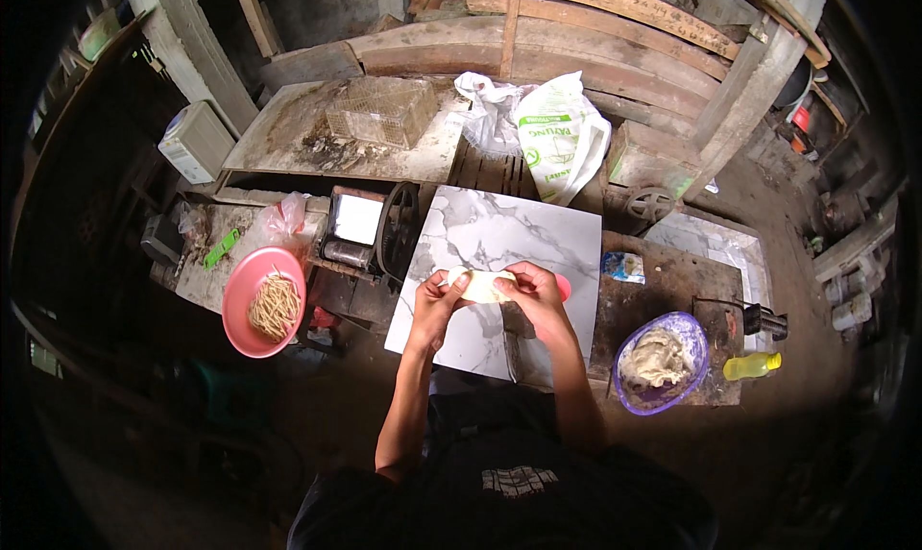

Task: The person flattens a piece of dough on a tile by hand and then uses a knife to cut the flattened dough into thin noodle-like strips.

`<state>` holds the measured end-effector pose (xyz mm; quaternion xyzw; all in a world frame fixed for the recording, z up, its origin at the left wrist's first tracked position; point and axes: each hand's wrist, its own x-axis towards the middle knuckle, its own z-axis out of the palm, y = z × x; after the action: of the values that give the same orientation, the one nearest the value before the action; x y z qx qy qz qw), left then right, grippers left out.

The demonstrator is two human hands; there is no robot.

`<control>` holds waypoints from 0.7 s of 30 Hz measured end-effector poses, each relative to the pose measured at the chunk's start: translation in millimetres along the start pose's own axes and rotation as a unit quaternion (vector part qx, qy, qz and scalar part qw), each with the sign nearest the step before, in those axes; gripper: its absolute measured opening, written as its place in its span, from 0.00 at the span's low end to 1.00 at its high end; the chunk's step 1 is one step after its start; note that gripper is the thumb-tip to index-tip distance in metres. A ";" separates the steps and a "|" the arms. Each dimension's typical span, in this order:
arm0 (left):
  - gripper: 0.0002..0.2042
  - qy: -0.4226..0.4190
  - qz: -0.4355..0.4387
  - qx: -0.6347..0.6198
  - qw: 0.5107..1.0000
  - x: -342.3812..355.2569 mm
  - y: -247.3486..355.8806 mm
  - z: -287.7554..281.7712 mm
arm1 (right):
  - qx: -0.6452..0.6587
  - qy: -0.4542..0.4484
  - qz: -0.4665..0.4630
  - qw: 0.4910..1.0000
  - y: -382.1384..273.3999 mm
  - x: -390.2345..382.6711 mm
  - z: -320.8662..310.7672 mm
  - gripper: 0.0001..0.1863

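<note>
- Both ends of a pale dough piece [483,287] were pinched: left hand [435,305] at nine o'clock, right hand [535,295] at three.
- Beneath it lay a marbled board [519,231].
- Purple basin [642,401] sat at four o'clock.

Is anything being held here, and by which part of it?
Yes, a pale dough piece: the left hand holds its left end, the right hand its right end.

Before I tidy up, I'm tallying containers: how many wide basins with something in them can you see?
2. The pink basin with pale sticks is at the left; the purple basin with pale dough is at the right. Others may be hidden in the shadows.
</note>
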<state>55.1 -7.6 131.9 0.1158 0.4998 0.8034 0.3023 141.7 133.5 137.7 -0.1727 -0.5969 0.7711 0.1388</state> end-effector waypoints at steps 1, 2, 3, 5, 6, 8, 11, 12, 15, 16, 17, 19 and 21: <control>0.07 0.008 -0.001 0.001 1.000 -0.8 1.2 -1.4 | 0.009 0.010 -0.001 1.000 -2.3 -1.5 1.0 0.10; 0.07 0.015 -0.003 0.002 1.000 -2.1 3.4 -3.4 | 0.017 0.021 -0.002 1.000 -3.7 -2.6 1.4 0.10; 0.07 0.023 -0.004 0.006 1.000 -3.0 5.3 -5.4 | 0.017 0.031 -0.001 0.999 -3.4 -2.7 1.6 0.11; 0.08 0.031 -0.018 -0.003 0.999 -3.8 4.2 -7.9 | 0.017 0.053 0.001 0.998 -2.6 -3.7 -0.1 0.11; 0.09 0.033 -0.024 -0.009 0.999 -4.1 3.5 -8.0 | 0.002 0.042 0.014 0.999 -1.2 -3.8 -2.4 0.11; 0.09 0.002 -0.040 0.005 0.999 -8.1 8.4 -8.1 | -0.029 0.022 0.040 0.999 3.8 -4.5 -6.6 0.10; 0.09 -0.055 -0.044 0.065 0.995 -12.8 14.4 -6.0 | 0.003 -0.054 0.002 0.999 -6.9 -11.6 6.8 0.10; 0.09 -0.082 -0.043 0.083 0.992 -14.3 13.9 -4.0 | -0.053 -0.054 -0.036 0.997 -3.4 -10.0 7.8 0.11; 0.10 -0.092 0.019 0.117 0.989 -10.7 0.4 0.2 | -0.213 -0.022 -0.114 0.970 11.7 -3.2 12.8 0.13; 0.10 -0.077 0.036 0.134 0.987 -11.4 -0.4 0.7 | -0.242 -0.012 -0.099 0.965 14.1 -2.5 15.3 0.13; 0.11 -0.060 0.054 0.153 0.985 -12.2 -1.0 1.1 | -0.270 -0.001 -0.083 0.959 16.0 -1.9 17.2 0.14; 0.11 -0.026 0.069 0.199 0.977 -15.7 1.6 -0.5 | -0.279 0.017 -0.088 0.956 15.9 -4.8 20.9 0.14; 0.12 0.004 0.087 0.220 0.972 -16.6 5.5 1.4 | -0.227 0.027 -0.097 0.969 21.8 -2.4 19.1 0.14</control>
<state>66.9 -18.3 139.3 0.2191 0.6539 0.6971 0.1961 135.4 110.4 121.2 -0.1617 -0.7665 0.5931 0.1860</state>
